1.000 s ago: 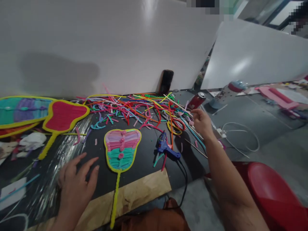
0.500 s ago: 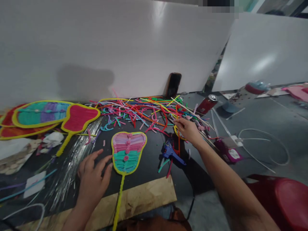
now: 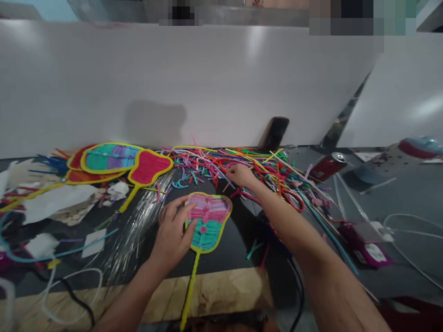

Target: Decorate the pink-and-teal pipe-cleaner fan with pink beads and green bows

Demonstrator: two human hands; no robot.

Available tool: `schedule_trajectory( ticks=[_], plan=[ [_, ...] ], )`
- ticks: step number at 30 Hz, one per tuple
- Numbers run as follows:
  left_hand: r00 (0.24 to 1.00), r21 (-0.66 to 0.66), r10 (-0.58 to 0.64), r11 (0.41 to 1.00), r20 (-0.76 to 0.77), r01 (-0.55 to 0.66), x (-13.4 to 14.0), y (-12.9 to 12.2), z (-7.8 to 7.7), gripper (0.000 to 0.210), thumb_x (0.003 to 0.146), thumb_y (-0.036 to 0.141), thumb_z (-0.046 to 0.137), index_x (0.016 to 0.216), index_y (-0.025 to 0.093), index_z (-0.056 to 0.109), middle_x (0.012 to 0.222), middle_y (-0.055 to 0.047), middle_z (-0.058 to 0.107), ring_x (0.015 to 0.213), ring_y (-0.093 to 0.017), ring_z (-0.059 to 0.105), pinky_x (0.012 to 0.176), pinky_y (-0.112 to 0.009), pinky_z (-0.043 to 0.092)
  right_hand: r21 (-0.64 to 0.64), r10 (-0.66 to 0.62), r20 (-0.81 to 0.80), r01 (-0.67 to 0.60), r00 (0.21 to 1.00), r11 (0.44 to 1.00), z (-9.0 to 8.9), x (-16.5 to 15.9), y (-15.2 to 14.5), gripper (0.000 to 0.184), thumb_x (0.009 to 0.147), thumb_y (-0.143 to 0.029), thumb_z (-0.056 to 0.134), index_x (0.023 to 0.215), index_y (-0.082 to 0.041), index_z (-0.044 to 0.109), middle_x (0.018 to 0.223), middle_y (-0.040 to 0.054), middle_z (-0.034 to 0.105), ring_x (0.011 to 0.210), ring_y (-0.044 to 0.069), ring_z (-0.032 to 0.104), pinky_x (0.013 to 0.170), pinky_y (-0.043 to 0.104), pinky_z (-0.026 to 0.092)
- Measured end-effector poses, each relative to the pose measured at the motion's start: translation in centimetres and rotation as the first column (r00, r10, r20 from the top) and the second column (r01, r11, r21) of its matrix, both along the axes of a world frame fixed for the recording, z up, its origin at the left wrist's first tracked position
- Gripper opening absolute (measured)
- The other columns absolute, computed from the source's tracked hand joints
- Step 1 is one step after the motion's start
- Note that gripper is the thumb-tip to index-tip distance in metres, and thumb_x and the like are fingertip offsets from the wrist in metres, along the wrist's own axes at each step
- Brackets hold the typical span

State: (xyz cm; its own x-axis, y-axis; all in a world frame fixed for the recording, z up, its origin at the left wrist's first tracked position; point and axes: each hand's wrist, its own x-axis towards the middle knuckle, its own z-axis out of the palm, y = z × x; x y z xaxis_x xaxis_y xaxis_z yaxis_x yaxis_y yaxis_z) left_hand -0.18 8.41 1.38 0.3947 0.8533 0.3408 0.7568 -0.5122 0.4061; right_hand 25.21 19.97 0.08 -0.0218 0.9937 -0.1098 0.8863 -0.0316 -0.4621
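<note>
A fan-shaped piece of pipe cleaners (image 3: 207,240), purple and pink above green with a yellow edge and stem, lies flat on the dark table. Pink buttons run down its middle. My left hand (image 3: 175,230) rests at its left edge, fingers spread and open, the fingertips over it. Past its top right, my right hand (image 3: 240,175) is closed in a pinch at the front of a heap of loose pipe cleaners (image 3: 204,168). What sits between those fingertips is hidden. Below my right forearm a blue glue gun (image 3: 272,233) shows only partly, in shadow.
Finished pipe-cleaner shapes (image 3: 148,168) lie at the left, beside silvery tinsel strands (image 3: 138,230). A phone (image 3: 276,133) leans on the white panel (image 3: 221,92). A red can (image 3: 327,167), a bottle (image 3: 398,159) and a purple box (image 3: 367,249) stand right. A wooden board (image 3: 228,293) borders the front.
My right hand has moved left along the heap, its forearm now covering most of the glue gun. My left hand has come closer over the fan's edge. The view has turned left.
</note>
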Motion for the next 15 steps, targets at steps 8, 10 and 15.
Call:
schedule_trajectory(
  ticks=[8, 10, 15],
  plan=[
    [0.961, -0.148, -0.251, 0.953, 0.113, 0.266, 6.3, 5.8, 2.3, 0.052, 0.083, 0.024, 0.052, 0.134, 0.02, 0.043, 0.144, -0.011, 0.041, 0.136, -0.028, 0.029, 0.111, -0.049, 0.023, 0.115, 0.306, -0.564, -0.294, 0.767, 0.949, 4.2, 1.7, -6.3, 0.032, 0.084, -0.046, 0.049, 0.069, -0.018, 0.052, 0.059, -0.0045, 0.043, 0.052, 0.009, 0.037, 0.05, 0.022, 0.031],
    [0.929, -0.282, -0.292, 0.894, 0.228, 0.35, 7.2, 6.2, 2.5, 0.039, 0.083, 0.025, 0.053, 0.12, 0.018, 0.056, 0.127, -0.011, 0.058, 0.122, -0.027, 0.048, 0.104, -0.047, 0.033, 0.111, 0.296, -0.637, -0.296, 0.711, 0.949, 4.9, 1.9, -8.1, 0.033, 0.083, -0.049, 0.052, 0.071, -0.018, 0.055, 0.06, -0.004, 0.045, 0.053, 0.009, 0.037, 0.051, 0.022, 0.03],
    [0.822, -0.581, -0.165, 0.632, 0.546, 0.513, 6.9, 5.0, 2.4, 0.024, 0.08, 0.031, 0.056, 0.096, 0.013, 0.064, 0.086, -0.005, 0.068, 0.079, -0.017, 0.063, 0.074, -0.03, 0.05, 0.084, 0.191, -0.699, -0.187, 0.689, 0.979, 4.7, 3.0, -11.0, 0.035, 0.081, -0.051, 0.057, 0.072, -0.017, 0.057, 0.059, -0.0045, 0.045, 0.05, 0.008, 0.034, 0.048, 0.022, 0.028]
  ],
)
